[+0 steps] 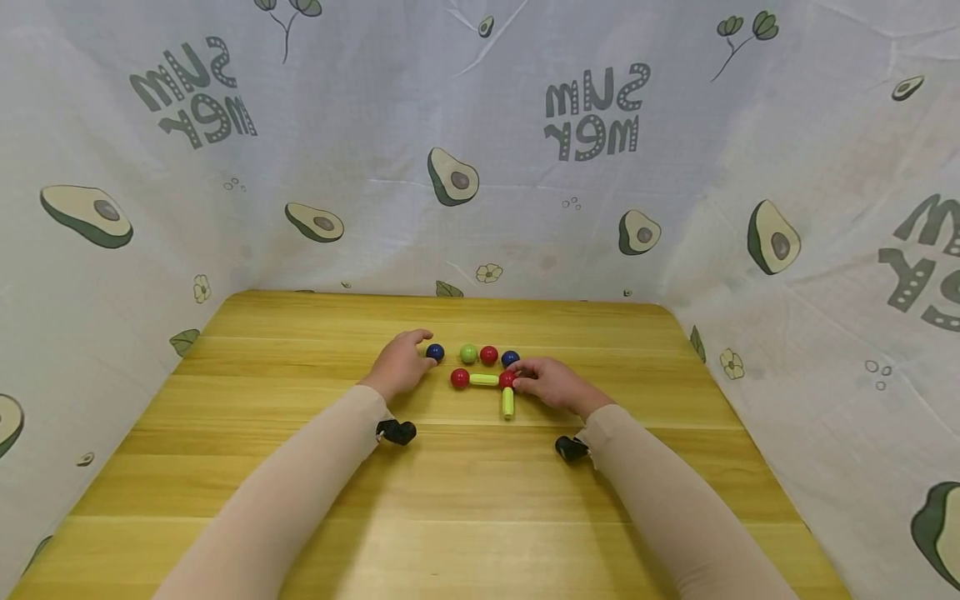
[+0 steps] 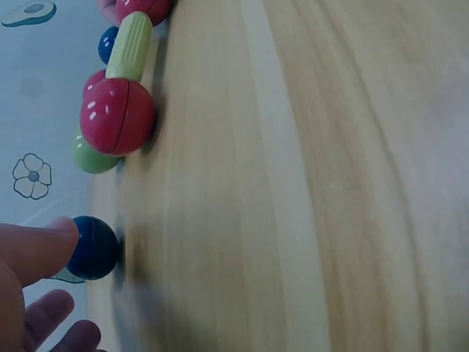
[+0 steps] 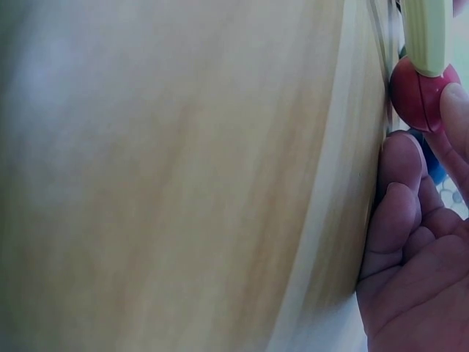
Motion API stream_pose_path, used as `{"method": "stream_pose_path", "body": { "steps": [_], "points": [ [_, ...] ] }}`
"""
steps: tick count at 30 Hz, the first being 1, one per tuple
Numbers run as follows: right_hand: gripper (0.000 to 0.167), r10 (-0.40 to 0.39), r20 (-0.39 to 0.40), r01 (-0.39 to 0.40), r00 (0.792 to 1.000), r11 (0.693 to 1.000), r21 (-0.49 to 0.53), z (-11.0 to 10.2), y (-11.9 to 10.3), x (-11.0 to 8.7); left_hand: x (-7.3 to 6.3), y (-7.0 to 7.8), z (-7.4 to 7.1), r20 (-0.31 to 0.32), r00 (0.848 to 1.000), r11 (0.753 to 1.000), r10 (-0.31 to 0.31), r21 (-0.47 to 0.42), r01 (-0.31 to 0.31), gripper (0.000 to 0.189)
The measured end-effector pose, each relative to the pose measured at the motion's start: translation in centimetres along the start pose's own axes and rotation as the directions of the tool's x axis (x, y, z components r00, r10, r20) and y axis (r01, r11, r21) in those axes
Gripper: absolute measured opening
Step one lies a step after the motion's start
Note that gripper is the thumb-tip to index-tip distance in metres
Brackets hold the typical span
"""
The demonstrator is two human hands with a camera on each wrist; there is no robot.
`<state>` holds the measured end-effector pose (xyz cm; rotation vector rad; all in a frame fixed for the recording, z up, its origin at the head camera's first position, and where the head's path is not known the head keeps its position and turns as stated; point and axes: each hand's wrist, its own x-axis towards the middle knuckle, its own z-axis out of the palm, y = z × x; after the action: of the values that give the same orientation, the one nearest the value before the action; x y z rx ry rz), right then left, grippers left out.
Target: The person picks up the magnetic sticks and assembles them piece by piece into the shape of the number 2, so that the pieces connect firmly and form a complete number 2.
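Observation:
My left hand (image 1: 399, 365) is beside a dark blue ball (image 1: 435, 352), its thumb and forefinger spread around it with a gap above. In the left wrist view a digit overlaps that ball (image 2: 94, 248); I cannot tell whether they touch. My right hand (image 1: 557, 385) pinches a red ball (image 1: 507, 380) between thumb and finger. From this ball one ridged yellow-green rod (image 1: 484, 379) runs left to another red ball (image 1: 460, 378). A second yellow-green rod (image 1: 508, 403) points toward the near side. The right wrist view shows the gripped red ball (image 3: 421, 95), partly hidden by the thumb.
Behind the joined pieces lie a light green ball (image 1: 468, 353), a red ball (image 1: 489, 356) and a second blue ball (image 1: 511, 358). They stand on a wooden table (image 1: 465, 517). A printed cloth (image 1: 360, 125) hangs at the back and sides.

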<state>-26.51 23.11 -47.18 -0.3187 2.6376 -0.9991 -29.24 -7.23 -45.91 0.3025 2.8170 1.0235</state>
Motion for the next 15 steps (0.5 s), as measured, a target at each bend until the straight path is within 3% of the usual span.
{"method": "stream_pose_path", "body": {
  "steps": [7, 15],
  "points": [
    [0.026, -0.002, 0.002, 0.002, 1.0, 1.0, -0.009, 0.03, 0.04, -0.01, 0.69, -0.05, 0.57, 0.038, 0.999, 0.998, 0.02, 0.061, -0.022, 0.053],
    [0.029, 0.005, 0.003, -0.005, 1.0, 1.0, -0.003, 0.02, -0.13, -0.16, 1.11, 0.0, 0.96, 0.048, 0.999, 0.997, 0.017, 0.069, -0.02, 0.048]
  ]
}}
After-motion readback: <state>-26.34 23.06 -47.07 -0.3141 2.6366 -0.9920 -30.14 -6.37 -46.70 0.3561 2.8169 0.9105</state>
